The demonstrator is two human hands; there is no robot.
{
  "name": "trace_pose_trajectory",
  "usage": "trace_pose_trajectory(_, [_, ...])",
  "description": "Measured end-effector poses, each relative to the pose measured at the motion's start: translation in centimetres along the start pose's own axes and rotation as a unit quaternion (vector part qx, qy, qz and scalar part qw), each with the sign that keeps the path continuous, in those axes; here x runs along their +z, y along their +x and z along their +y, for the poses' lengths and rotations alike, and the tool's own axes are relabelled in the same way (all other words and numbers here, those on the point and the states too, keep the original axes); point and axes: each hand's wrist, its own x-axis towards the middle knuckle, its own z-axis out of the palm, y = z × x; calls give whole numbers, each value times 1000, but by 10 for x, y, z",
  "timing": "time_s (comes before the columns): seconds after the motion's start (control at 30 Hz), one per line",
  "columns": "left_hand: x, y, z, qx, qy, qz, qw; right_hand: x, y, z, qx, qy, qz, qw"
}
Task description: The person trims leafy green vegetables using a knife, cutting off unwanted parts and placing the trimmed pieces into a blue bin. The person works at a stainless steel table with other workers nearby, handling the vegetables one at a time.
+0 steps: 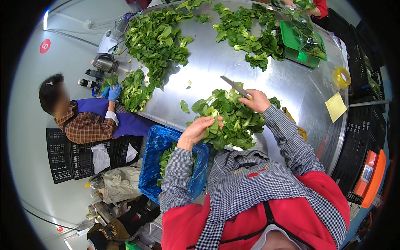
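Note:
Between the fingers and thumb of my left hand point(198, 129) is a small head of leafy green point(214, 114), like bok choy. My right hand point(257, 101) grips a knife point(232, 85) by its handle, the blade pointing up and to the left. Beneath both hands a pile of the same greens point(236, 122) lies at the near edge of the steel table point(200, 59). A loose leaf point(184, 106) and a small trimmed scrap point(189, 82) rest on the metal just beyond. Left of me, below the table edge, a crate lined with blue plastic point(150, 165) holds more greens.
Large heaps of greens point(156, 40) spread across the far table. At left a co-worker in blue gloves point(114, 92) handles greens. A green basket point(289, 40), yellow tape roll point(342, 77) and yellow paper point(336, 107) sit at right. Another person's red sleeve point(321, 7) shows behind.

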Motion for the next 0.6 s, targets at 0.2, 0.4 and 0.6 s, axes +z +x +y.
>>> trace_pose_trajectory(0.2, [19, 8, 2, -9, -19, 14, 1000, 18, -31, -22, -94, -99, 24, 990])
trace_pose_trajectory(0.4, [28, 13, 9, 15, 1, 2, 1000, 26, -43, -27, -176, -127, 55, 975])
trace_pose_trajectory(0.6, [28, 15, 8, 41, -6, -25, 999, 39, -41, -2, -148, -157, 43, 975])
